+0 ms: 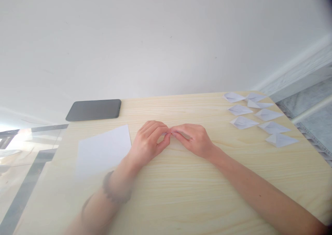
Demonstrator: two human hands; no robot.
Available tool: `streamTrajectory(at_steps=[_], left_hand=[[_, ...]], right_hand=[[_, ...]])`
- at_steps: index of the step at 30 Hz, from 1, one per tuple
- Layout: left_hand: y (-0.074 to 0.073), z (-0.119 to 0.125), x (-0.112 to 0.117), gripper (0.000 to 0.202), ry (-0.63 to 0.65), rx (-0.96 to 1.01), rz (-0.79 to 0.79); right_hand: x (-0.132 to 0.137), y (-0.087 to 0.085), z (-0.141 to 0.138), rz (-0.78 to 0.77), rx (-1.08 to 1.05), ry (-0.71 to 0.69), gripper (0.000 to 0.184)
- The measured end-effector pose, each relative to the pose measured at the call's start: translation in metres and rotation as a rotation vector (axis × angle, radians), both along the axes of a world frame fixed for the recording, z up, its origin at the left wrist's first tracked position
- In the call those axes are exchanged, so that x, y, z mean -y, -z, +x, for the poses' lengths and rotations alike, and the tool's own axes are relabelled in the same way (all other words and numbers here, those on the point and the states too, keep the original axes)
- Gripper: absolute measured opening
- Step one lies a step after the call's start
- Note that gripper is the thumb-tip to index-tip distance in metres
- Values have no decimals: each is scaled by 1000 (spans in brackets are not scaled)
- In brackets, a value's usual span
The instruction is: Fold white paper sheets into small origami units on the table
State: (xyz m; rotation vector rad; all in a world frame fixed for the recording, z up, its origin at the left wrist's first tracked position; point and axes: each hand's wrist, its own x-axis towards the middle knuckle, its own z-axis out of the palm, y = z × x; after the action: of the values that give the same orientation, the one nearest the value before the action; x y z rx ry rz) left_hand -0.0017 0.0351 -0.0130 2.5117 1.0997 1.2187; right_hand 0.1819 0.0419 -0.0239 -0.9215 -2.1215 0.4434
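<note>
My left hand and my right hand meet fingertip to fingertip above the middle of the table. Between them they pinch a small piece of folded paper; only a sliver of it shows, and the fingers hide its shape. A sheet of white paper lies flat to the left, partly behind my left forearm. Several folded white paper pieces, pointed at both ends, are set out at the right, well apart from my right hand.
A dark phone lies at the table's back left. The light wooden table stands against a pale wall. Its right edge slants beside the folded pieces. Floor shows past both sides.
</note>
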Motion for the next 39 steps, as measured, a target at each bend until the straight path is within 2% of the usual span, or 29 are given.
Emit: streamTrajectory(at_steps=[19, 26, 33, 39], left_hand=[[0, 0, 1, 2, -80, 11, -107], [0, 1, 2, 3, -42, 25, -119], [-4, 1, 2, 1, -79, -1, -127], [-1, -6, 1, 4, -90, 2, -139]], right_hand=[[1, -1, -1, -30, 42, -7, 15], [0, 1, 0, -4, 51, -16, 9], [-3, -2, 4, -23, 81, -55, 13], [-7, -5, 11, -33, 96, -52, 13]])
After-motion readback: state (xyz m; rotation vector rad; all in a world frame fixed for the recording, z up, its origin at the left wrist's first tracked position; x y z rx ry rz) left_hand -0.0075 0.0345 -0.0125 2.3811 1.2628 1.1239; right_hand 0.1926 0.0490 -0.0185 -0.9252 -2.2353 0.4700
